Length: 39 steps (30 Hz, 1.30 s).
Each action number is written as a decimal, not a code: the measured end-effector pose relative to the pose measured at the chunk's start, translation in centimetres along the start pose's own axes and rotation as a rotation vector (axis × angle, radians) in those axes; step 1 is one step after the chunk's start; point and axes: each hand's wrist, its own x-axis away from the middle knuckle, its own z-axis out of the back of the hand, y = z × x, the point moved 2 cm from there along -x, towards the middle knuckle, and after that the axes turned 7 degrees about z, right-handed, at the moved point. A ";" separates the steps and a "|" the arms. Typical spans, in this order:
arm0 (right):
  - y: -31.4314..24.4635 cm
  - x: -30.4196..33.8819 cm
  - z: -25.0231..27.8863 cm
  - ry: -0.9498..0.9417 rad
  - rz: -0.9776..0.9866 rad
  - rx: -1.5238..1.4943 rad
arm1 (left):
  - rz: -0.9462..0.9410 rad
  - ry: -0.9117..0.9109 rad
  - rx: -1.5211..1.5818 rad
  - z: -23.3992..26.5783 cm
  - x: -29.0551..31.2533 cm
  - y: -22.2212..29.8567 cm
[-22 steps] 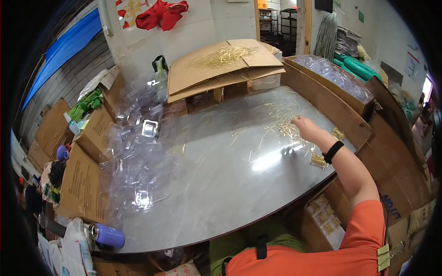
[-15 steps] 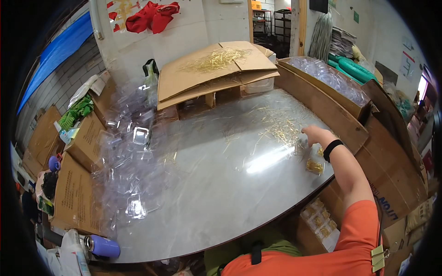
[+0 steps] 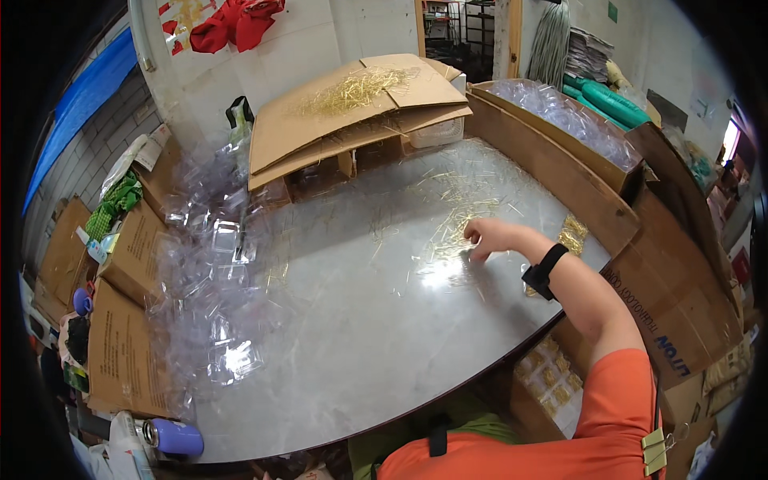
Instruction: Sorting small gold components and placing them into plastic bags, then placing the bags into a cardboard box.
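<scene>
Facing you, a white wall [image 3: 320, 48] rises behind the table [image 3: 336, 352], with red cloth [image 3: 240, 24] on its upper left part. To its right, a wood-framed doorway [image 3: 464, 44] gives onto a darker space with black shelving [image 3: 478, 18]. At your left, a wall of grey blocks [image 3: 112, 132] stands beside a blue sheet [image 3: 84, 108]; at your right, a pale wall [image 3: 672, 48] extends toward a bright opening [image 3: 730, 138]. Your tabletop, smooth and grey with a dark edge, reflects a patch of white light.

A wristband [image 3: 547, 270] partly hides a packet [image 3: 528, 285]; whether the fingers [image 3: 478, 227] pinch anything is unclear.
</scene>
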 end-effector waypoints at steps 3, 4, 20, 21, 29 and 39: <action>0.6 0.6 2.1 -0.168 -0.125 0.295 | -0.108 0.020 0.140 2.3 -1.5 7.3; 1.0 1.3 2.4 -0.249 -0.170 0.358 | -0.148 0.027 0.193 2.5 -2.1 8.9; 5.3 -6.4 0.4 0.054 -0.292 0.906 | -0.393 -0.379 0.056 -5.3 -7.2 23.1; 5.2 -6.5 -0.8 0.034 -0.260 0.936 | -0.395 -0.385 0.051 -5.1 -7.2 23.5; -5.2 -4.1 -10.7 -0.102 0.060 1.010 | -0.463 -0.320 0.075 -5.6 -7.3 23.3; -8.7 5.5 -7.5 -0.322 -0.153 0.515 | -0.514 -0.304 0.020 -5.0 -6.9 22.4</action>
